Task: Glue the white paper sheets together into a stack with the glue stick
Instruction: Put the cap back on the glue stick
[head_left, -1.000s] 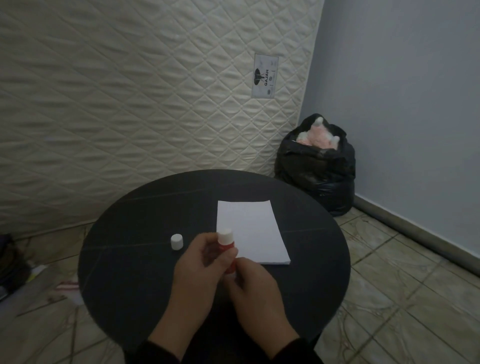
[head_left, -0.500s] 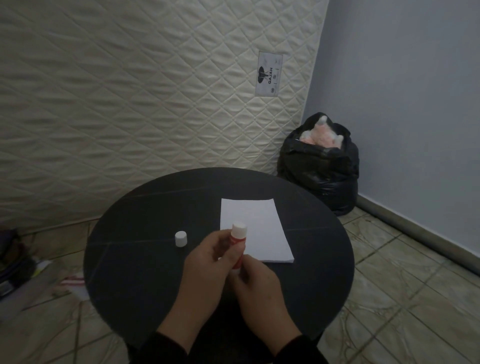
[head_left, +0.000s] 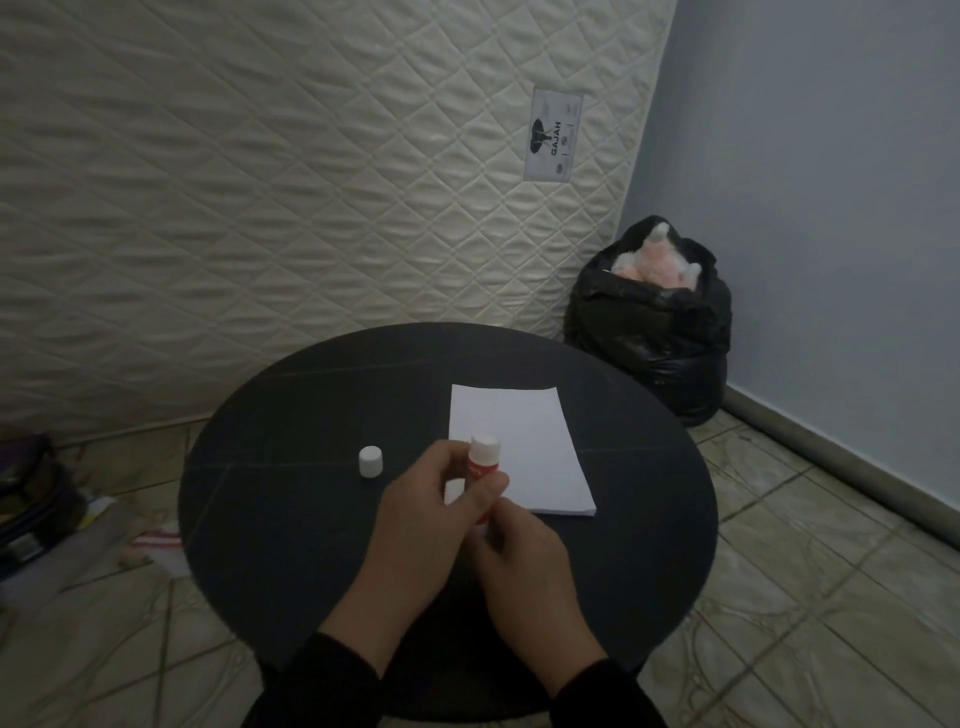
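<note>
A red glue stick (head_left: 481, 464) with its white top exposed stands upright between both hands, above the round black table (head_left: 291, 499). My left hand (head_left: 428, 512) wraps around its body. My right hand (head_left: 524, 558) pinches its lower end, which is hidden by the fingers. Its white cap (head_left: 370, 461) sits on the table to the left of the hands. A stack of white paper sheets (head_left: 524, 447) lies flat just behind the hands, its near left corner covered by them.
A quilted mattress (head_left: 260, 182) leans against the wall behind the table. A full black rubbish bag (head_left: 649, 332) stands in the corner at the right. Clutter lies on the tiled floor (head_left: 810, 597) at the left.
Both hands have stayed together on the glue stick. More of the stick now shows above the left fingers. The paper and cap have not moved.
</note>
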